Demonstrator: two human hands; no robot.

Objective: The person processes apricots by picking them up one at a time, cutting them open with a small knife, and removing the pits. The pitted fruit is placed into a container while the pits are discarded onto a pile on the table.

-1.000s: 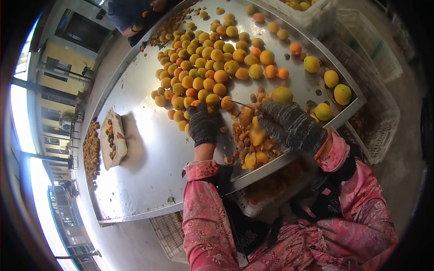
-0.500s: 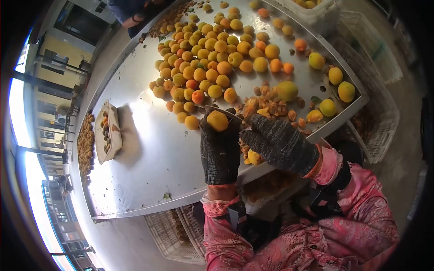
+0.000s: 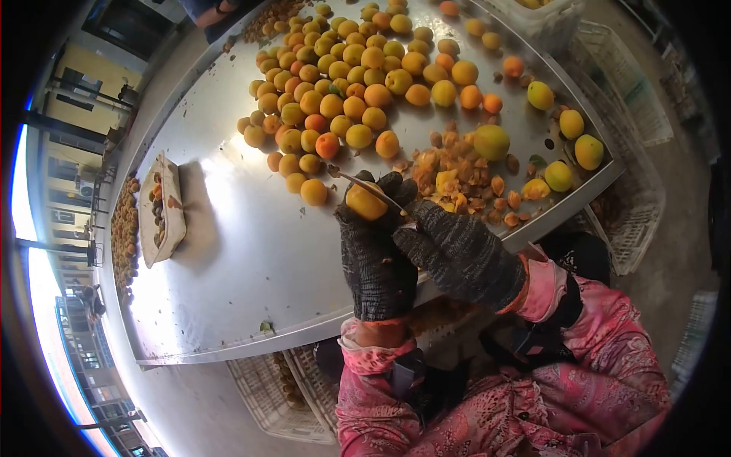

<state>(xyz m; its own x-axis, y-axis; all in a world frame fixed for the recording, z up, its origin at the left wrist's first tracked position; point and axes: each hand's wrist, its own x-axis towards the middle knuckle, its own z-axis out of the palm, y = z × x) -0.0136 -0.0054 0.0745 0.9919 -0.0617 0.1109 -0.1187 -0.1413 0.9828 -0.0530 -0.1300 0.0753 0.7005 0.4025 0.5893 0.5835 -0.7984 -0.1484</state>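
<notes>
My left hand point(image 3: 375, 266), in a dark knitted glove, is closed around a yellow apricot point(image 3: 366, 201) near the table's front edge. My right hand point(image 3: 461, 247), gloved alike, is closed on a thin-bladed knife point(image 3: 369, 185). The blade lies across the upper side of the held apricot, its tip pointing up and left. Just beyond both hands is a heap of apricot halves and pieces point(image 3: 449, 171). A large pile of whole apricots point(image 3: 343, 84) covers the far middle of the table.
The metal table point(image 3: 251, 282) has a raised rim. A whitish tray point(image 3: 173, 213) with dark and orange bits stands at left, beside a strip of small brown pieces point(image 3: 124, 236). Plastic crates point(image 3: 282, 396) sit below. Another person's arm point(image 3: 215, 12) shows at the far edge.
The knife blade has come across the held apricot, and my right hand has moved slightly left and down, closer to my left hand. The camera view has shifted a little.
</notes>
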